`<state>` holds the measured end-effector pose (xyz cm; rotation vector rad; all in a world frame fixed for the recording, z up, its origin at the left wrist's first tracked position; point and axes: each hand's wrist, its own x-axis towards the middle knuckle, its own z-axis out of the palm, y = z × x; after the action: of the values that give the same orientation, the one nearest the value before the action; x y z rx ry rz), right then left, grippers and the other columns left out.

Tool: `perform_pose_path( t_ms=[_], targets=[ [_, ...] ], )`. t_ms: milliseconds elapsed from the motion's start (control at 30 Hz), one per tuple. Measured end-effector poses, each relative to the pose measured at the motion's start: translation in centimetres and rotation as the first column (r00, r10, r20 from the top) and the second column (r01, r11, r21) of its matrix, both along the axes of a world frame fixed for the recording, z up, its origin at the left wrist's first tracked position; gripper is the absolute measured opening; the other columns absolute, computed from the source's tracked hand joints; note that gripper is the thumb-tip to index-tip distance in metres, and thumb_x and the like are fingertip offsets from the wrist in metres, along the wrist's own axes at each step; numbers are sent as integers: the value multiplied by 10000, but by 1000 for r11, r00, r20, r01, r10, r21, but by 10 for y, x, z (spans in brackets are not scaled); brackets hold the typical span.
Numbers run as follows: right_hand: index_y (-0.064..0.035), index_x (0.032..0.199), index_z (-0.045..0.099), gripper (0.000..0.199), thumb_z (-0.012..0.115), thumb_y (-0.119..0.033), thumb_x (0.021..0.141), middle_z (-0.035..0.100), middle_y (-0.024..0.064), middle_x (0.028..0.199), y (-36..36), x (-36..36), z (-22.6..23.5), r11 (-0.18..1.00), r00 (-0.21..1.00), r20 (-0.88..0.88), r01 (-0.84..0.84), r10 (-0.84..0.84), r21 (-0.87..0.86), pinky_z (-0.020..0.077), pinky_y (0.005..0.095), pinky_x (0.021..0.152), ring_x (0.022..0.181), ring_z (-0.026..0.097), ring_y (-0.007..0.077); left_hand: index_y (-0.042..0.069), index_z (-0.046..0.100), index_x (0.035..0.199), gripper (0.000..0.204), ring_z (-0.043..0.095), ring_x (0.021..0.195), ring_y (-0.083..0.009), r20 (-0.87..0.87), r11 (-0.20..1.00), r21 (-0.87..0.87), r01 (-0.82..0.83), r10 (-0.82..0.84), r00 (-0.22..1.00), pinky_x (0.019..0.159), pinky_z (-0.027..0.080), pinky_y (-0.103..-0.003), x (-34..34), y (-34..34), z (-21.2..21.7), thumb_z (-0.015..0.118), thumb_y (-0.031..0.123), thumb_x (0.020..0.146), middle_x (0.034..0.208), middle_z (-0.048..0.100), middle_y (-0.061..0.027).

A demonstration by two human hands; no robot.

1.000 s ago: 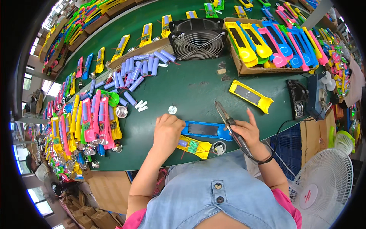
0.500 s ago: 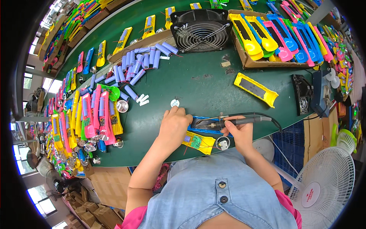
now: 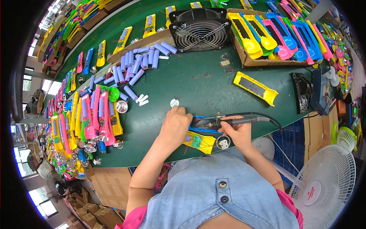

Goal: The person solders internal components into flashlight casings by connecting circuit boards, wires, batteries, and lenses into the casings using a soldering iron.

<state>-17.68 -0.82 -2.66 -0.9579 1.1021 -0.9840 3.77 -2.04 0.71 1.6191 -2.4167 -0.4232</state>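
My right hand grips a soldering iron with a dark handle, its tip pointing left over a blue plastic casing. At the casing's left end rests my left hand, fingers curled and closed; whatever they pinch is hidden beneath them. Just below the blue casing, nearer me, lies a yellow casing with a green circuit board and thin wires. A round lamp head sits at its right end, beside my right hand. Beyond my left fingertips is a round white sticker.
Purple battery cells are heaped at the back left, near small white strips. Assembled colourful casings pile up at left. A black fan and a carton of casings stand behind; a lone yellow casing lies right.
The soldering iron and my right hand have shifted very slightly to the left. My left hand stays in the same place.
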Motion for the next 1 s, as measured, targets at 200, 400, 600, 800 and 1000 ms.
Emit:
perform_pose_path(
  t_ms=[200, 400, 600, 800, 1000],
  targets=[
    [45, 990, 564, 195, 610, -16, 811, 626, 120, 859, 2, -8, -1, 998, 994, 107, 36, -31, -49, 525, 245, 555, 692, 640, 155, 16, 634, 679, 47, 525, 775, -284, 12, 1000, -4, 6, -6, 1000, 701, 444, -356, -1, -2, 1, 593, 40, 671, 707, 529, -127],
    [24, 998, 543, 219, 620, 2, 794, 637, 145, 881, 17, -22, 21, 895, 975, -186, 26, -121, -445, 531, 311, 666, 707, 652, 192, 40, 646, 671, 75, 528, 766, -277, 89, 1000, -25, 18, -16, 996, 681, 444, -346, -1, 1, 2, 576, 38, 644, 708, 534, -122],
    [-49, 1107, 479, 470, 712, -99, 702, 649, 68, 985, 17, -38, 11, 730, 802, -565, -266, -195, -630, 238, 514, 1033, 1102, 522, 278, 49, 649, 661, 88, 527, 790, -276, 138, 999, -49, 6, 1, 990, 688, 438, -350, -6, 3, 4, 569, 45, 624, 724, 539, -119],
    [-59, 1127, 477, 535, 740, -108, 664, 595, 97, 1102, 15, -41, 2, 761, 779, -613, -317, -133, -567, 239, 521, 1032, 1118, 507, 291, 50, 661, 739, 133, 513, 778, -251, 31, 996, -74, 40, -37, 999, 665, 408, -343, -5, 6, 33, 577, 52, 637, 754, 530, -81],
    [-69, 1142, 484, 550, 746, -114, 660, 592, 106, 1104, 10, -43, 3, 761, 805, -584, -312, -106, -569, 240, 528, 1030, 1092, 527, 293, 62, 662, 856, 205, 508, 875, -226, -113, 932, 10, 362, -359, 927, 730, 414, -325, -15, 28, 36, 585, 95, 668, 898, 535, -58]
  ],
)
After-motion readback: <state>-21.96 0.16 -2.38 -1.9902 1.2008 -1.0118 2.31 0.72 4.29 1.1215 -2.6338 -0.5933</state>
